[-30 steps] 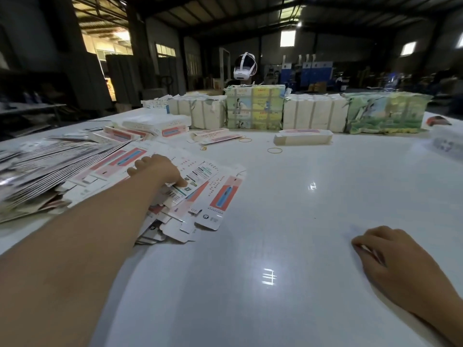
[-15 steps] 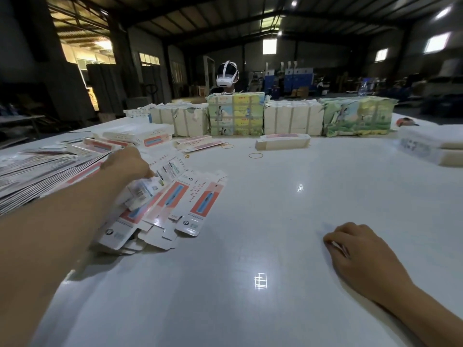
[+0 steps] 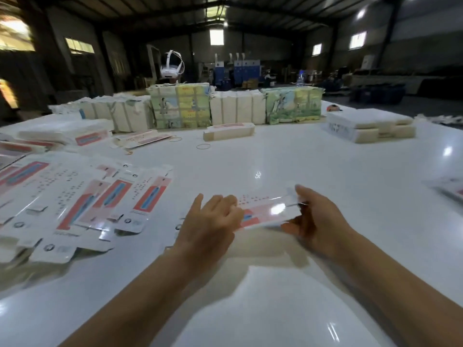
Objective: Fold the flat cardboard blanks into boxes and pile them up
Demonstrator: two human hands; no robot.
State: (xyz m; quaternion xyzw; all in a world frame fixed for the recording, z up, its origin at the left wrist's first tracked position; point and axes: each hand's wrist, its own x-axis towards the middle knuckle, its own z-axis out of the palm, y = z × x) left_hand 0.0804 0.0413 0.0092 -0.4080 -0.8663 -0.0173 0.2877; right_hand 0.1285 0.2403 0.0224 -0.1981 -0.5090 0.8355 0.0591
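One flat blank (image 3: pixel 263 209) held just above the white bench (image 3: pixel 325 171), centre foreground, between both hands. Left hand (image 3: pixel 213 221) at its left end, fingers curled over the near edge, though blurred enough that the exact hold cannot be told for sure. Right hand (image 3: pixel 315 221) at the right end, thumb above and fingers beneath, pinching the card. Still flat, or nearly so; no flaps visibly raised, so folding of this piece judged as only starting. To the left, a fanned heap of unfolded blanks (image 3: pixel 82 204) lying on the bench, well apart from the held piece, with more spread toward the left edge: plenty left to do. Farther back, one made-up box (image 3: pixel 229 131) standing alone near the middle, another low one (image 3: pixel 142 140) beside a few rubber bands (image 3: pixel 203 146). At right rear, a low pile of finished boxes (image 3: pixel 370 126), apparently two layers. Along the far edge, strapped bundles (image 3: pixel 238 108) of stock. Overall judged early: a handful folded and piled, most of the heap untouched.
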